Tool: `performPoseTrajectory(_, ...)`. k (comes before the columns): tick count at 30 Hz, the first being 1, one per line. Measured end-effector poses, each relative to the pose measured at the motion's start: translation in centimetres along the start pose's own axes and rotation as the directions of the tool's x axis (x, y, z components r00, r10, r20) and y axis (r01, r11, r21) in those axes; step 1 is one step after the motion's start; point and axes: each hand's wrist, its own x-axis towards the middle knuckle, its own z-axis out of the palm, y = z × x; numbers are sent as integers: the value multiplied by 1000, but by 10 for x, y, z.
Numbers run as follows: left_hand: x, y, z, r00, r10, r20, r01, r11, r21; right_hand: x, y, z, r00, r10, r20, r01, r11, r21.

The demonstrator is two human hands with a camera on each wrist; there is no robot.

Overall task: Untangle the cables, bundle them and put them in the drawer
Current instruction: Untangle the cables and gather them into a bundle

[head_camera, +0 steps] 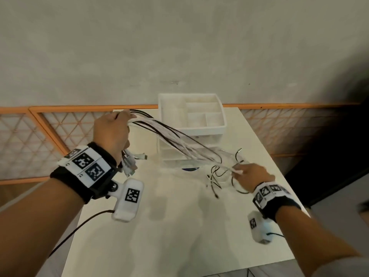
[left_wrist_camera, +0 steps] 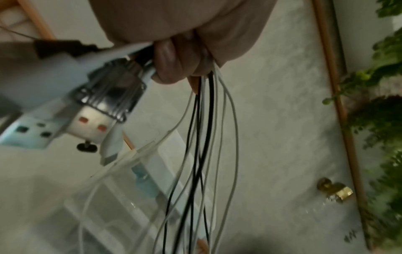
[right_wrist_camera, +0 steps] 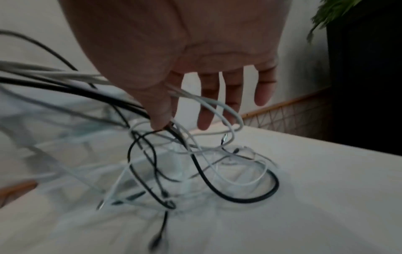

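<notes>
Left hand [head_camera: 111, 132], raised over the tabletop [head_camera: 169, 226], clenched a bunch of cables [head_camera: 175, 140], black and white mixed; blur prevented an exact count, though at least two black strands and several white ones showed in the left wrist view. Several plug ends [head_camera: 129, 164] hung below this hand. Right hand [head_camera: 252, 174], low near the tabletop, pinched the cables between thumb [right_wrist_camera: 161, 110] and forefinger, its three other fingers [right_wrist_camera: 230, 96] extended. Loose ends lay in one tangle [head_camera: 223, 182] on the tabletop beside it. One white drawer unit [head_camera: 191, 128] stood behind the cables, carrying one divided tray [head_camera: 199, 126] on top.
</notes>
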Motion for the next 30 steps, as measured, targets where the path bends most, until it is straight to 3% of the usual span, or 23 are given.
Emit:
performPoseTrajectory(2,-5,-1,8,999,31,45,-32,999,18,-2,-1,11,999,-29,41,27,998,58)
performPoseTrajectory(4,-9,-8,15,996,45,80,-53,993,103,-3,-11,0,990,-123,-74,137,963,231)
performPoseTrajectory(6,-9,-14,18,996,28,89,-43,985,168,-4,-21,-24,960,-175,-220,263,834,484)
performPoseTrajectory(8,-9,-15,19,998,-9,63,-2,985,174,-4,-25,-50,941,-181,-284,331,657,678)
performPoseTrajectory(9,-8,-14,20,999,-20,49,12,986,164,-5,-27,-57,940,-194,-281,337,654,677)
performPoseTrajectory(12,-9,-5,19,999,-33,34,31,998,63,-15,-30,-54,946,-169,-278,273,877,396)
performPoseTrajectory(13,-9,-1,20,998,-39,44,39,999,19,-24,-34,-47,915,-184,-360,318,878,359)
performPoseTrajectory(15,-13,7,23,995,-61,85,64,998,-31,-50,-50,-26,763,-329,-557,585,719,377)
performPoseTrajectory(17,-21,16,30,983,-82,162,92,994,-51,-71,-74,-2,637,-513,-575,750,584,310)
performPoseTrajectory(18,-26,20,35,974,-83,213,97,994,-55,-77,-87,7,622,-583,-522,772,568,285)
performPoseTrajectory(19,-31,26,39,961,-77,266,95,994,-56,-77,-97,17,642,-617,-455,761,584,283)
performPoseTrajectory(21,-38,39,45,945,-44,324,71,995,-71,-66,-107,36,735,-614,-289,678,683,272)
performPoseTrajectory(23,-36,55,42,961,-2,276,38,991,-127,-48,-95,57,844,-536,-24,534,834,141)
performPoseTrajectory(25,-26,66,33,981,36,191,1,982,-187,-31,-63,74,912,-389,128,393,920,-9)
performPoseTrajectory(28,-12,54,19,990,47,134,-26,988,-155,-8,-23,66,956,-263,127,269,963,-28)
performPoseTrajectory(30,-5,31,15,993,23,119,-17,999,-50,4,-21,32,968,-237,88,222,964,147)
